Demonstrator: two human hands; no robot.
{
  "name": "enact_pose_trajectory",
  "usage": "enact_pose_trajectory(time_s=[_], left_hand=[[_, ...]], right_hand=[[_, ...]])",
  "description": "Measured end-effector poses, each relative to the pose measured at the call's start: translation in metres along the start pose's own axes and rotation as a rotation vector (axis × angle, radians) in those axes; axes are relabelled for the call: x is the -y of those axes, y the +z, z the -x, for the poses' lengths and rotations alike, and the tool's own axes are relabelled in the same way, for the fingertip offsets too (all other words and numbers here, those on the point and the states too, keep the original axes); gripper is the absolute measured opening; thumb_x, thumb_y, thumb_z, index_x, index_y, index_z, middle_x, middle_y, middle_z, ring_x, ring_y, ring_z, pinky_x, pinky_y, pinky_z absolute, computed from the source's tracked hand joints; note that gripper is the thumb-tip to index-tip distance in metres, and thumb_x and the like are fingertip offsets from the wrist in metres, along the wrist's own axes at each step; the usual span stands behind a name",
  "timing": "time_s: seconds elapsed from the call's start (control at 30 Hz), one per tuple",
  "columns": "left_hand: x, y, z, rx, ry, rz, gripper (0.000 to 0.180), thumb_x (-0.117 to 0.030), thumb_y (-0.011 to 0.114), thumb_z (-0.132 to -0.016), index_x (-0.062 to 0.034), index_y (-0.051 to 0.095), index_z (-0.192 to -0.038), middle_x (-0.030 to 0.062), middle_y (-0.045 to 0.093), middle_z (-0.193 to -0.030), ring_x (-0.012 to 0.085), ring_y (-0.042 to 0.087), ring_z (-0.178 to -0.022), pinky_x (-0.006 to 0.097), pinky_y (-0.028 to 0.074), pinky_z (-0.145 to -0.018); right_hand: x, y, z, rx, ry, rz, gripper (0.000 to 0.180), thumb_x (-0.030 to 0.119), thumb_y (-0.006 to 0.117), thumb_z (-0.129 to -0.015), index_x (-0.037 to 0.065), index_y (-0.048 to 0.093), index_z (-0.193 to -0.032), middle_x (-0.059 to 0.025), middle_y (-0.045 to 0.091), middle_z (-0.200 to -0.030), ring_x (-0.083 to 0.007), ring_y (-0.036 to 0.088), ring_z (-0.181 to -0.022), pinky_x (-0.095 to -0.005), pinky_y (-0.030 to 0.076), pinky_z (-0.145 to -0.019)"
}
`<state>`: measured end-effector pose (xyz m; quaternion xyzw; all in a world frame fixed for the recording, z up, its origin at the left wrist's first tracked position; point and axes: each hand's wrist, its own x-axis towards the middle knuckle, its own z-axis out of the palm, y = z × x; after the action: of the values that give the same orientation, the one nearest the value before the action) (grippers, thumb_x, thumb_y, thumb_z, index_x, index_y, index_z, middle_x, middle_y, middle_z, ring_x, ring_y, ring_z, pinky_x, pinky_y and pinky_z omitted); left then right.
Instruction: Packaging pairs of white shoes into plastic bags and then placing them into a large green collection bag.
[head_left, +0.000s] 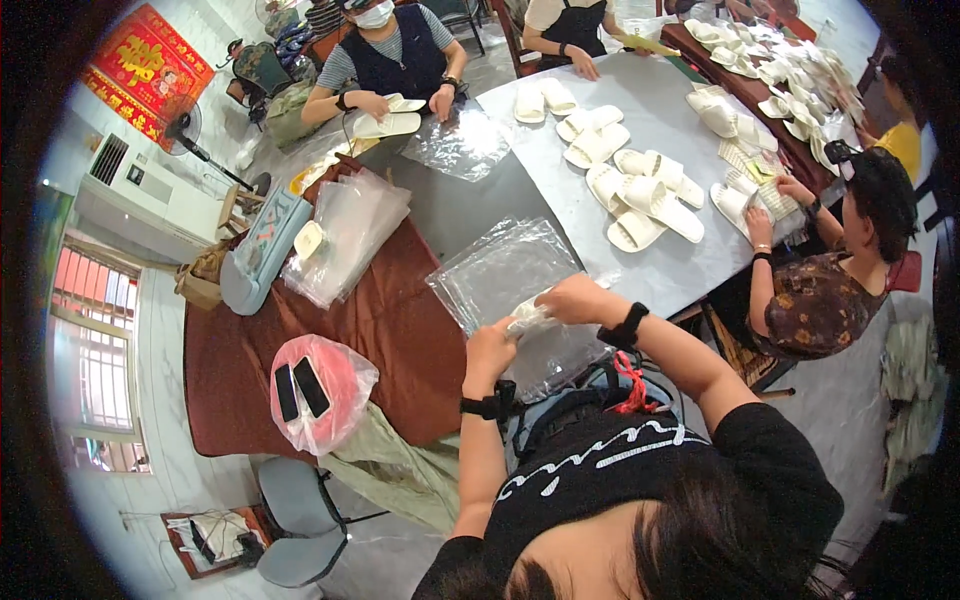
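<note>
My left hand (pixel 490 352) and my right hand (pixel 582 300) are close together over the near edge of the grey table. Both have their fingers closed on a bunched, whitish plastic bag (pixel 527 317); whether anything is inside it I cannot make out. Just beyond my hands lies a layer of clear plastic bags (pixel 505 262), flat on the tabletop. More clear film (pixel 545 368) hangs below my hands, in front of my body. Several pairs of cream slippers (pixel 640 190) lie on the pale table sheet to the right of the bags.
A brown cloth (pixel 400 300) covers the table's left part. On it are a stack of plastic bags (pixel 345 235), a blue plastic case (pixel 265 255), and a pink bagged bundle (pixel 325 400) bearing two dark phones. Co-workers handle slippers across the table and at the right.
</note>
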<state>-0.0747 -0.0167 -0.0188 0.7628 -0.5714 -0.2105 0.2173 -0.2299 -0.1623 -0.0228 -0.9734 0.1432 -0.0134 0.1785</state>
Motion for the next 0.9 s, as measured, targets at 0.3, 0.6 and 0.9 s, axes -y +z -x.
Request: enact_pose_trajectory(time_s=[0.3,0.6,0.9], left_hand=[[0.018,-0.011,0.005,-0.009,-0.086,0.152,0.025,-0.024,0.059,-0.074,-0.0182,0.062,-0.098,0.0166,0.061,-0.081,0.0336,0.058,-0.078,0.040,0.045,-0.066],[0.030,-0.004,0.020,-0.171,0.176,0.377,0.035,-0.012,0.059,-0.072,-0.0109,0.057,-0.108,0.0205,0.058,-0.089,0.0337,0.058,-0.081,0.037,0.046,-0.070],[-0.011,0.000,0.006,-0.002,0.056,0.046,0.025,-0.013,0.058,-0.073,-0.0117,0.061,-0.098,0.0197,0.058,-0.081,0.0354,0.057,-0.076,0.040,0.046,-0.064]], right_hand=[[-0.033,-0.020,0.041,-0.094,0.238,-0.228,0.014,0.013,0.060,-0.070,0.011,0.061,-0.083,-0.0160,0.059,-0.069,-0.0340,0.057,-0.067,-0.0424,0.044,-0.061],[-0.031,-0.026,0.033,-0.048,0.251,-0.237,0.021,0.013,0.060,-0.068,0.010,0.059,-0.089,-0.0155,0.059,-0.072,-0.0346,0.057,-0.072,-0.0433,0.044,-0.062],[0.006,-0.005,-0.013,0.108,-0.155,-0.107,0.029,0.014,0.053,-0.070,0.012,0.055,-0.100,-0.0132,0.061,-0.079,-0.0329,0.059,-0.073,-0.0423,0.046,-0.063]])
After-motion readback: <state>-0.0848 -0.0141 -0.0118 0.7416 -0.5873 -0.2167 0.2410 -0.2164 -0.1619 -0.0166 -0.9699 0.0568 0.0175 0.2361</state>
